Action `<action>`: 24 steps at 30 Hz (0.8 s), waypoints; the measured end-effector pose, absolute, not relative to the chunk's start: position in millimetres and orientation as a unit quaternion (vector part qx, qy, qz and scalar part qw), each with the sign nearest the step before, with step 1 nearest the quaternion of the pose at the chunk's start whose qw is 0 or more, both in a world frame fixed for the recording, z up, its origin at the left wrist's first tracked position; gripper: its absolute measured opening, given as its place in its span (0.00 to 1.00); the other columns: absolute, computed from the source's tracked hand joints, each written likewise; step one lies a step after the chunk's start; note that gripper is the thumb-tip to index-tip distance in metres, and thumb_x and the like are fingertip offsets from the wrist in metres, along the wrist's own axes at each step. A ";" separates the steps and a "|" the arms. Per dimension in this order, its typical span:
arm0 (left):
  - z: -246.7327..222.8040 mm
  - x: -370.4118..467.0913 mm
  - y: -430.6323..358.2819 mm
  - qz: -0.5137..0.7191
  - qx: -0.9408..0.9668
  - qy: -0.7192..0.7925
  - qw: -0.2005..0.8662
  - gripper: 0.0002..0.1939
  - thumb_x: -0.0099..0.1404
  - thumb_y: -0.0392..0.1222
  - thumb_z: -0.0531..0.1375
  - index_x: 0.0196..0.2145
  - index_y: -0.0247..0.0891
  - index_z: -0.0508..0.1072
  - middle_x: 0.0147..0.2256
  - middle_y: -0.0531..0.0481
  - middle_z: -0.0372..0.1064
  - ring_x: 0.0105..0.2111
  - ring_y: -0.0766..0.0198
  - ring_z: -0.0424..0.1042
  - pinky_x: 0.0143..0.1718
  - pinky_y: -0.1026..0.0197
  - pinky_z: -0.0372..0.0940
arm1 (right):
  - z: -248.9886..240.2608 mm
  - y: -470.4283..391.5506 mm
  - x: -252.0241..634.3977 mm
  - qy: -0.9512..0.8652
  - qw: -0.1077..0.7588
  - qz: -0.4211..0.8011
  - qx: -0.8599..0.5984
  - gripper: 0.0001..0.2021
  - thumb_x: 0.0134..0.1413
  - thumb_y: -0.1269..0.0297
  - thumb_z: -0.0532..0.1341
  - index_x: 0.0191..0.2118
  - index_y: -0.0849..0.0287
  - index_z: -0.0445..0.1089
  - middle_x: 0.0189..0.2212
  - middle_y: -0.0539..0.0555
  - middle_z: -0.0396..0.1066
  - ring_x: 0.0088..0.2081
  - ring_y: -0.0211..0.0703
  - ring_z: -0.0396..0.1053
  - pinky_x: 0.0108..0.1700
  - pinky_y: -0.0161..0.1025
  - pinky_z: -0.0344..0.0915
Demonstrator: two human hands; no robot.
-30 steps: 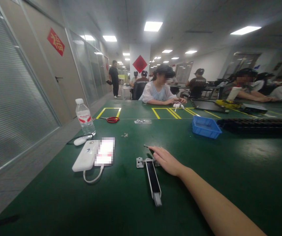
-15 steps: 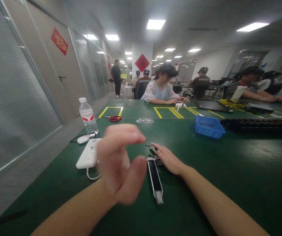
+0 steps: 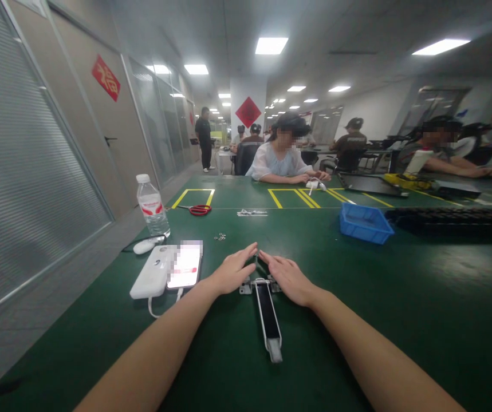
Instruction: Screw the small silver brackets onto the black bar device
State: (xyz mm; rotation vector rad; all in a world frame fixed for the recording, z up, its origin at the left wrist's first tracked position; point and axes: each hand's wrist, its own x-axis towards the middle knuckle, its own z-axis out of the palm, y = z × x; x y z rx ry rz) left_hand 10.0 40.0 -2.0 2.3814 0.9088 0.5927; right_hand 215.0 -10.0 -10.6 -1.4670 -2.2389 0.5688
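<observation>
From my remote place I see the device lying on the green surface, in front of the person, with its long axis running away from the body and its near tip leaning a little to the right. The relation that matters most is at its far end: there the metal plates spread to both sides, and the left hand and the right hand come from their own sides, so the long body lies between the forearms, nearer to the person than the fingers are. Both hands are near to it; the right one seems nearer, because it covers part of the right plate, while the left thumb is just by the left plate. The left fingers are stretched forward, and the thumb stands apart from them. The right fingers lie straight and close together, but their thumb is hidden from me, so I can not tell if they pinch something. Between the two sets of fingertips there is a dark narrow gap, and I can not make out what is inside. The small parts, farther off to the left, are too tiny to name surely. The cable goes partly behind the left forearm, and both forearms are cut off by the lower edge.
</observation>
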 end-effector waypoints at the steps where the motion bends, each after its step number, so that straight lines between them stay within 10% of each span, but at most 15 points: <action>1: -1.2 10.7 39.7 0.207 0.878 0.344 0.261 0.30 0.67 0.42 0.49 0.63 0.38 0.45 0.60 0.44 0.55 0.60 0.57 0.53 0.61 0.48 0.45 | -10.6 -10.9 214.4 -0.800 0.203 0.197 -0.530 0.28 0.63 0.49 0.32 0.64 0.49 0.46 0.62 0.51 0.51 0.62 0.47 0.48 0.61 0.52 0.44; 24: 5.1 -6.1 28.9 0.218 0.856 0.463 0.070 0.15 0.59 0.28 0.53 0.42 0.37 0.70 0.36 0.48 0.70 0.37 0.61 0.70 0.39 0.63 0.63 | -5.5 -10.9 229.7 -0.735 0.293 0.119 -0.600 0.12 0.53 0.70 0.54 0.43 0.61 0.69 0.36 0.56 0.71 0.39 0.44 0.67 0.43 0.40 0.62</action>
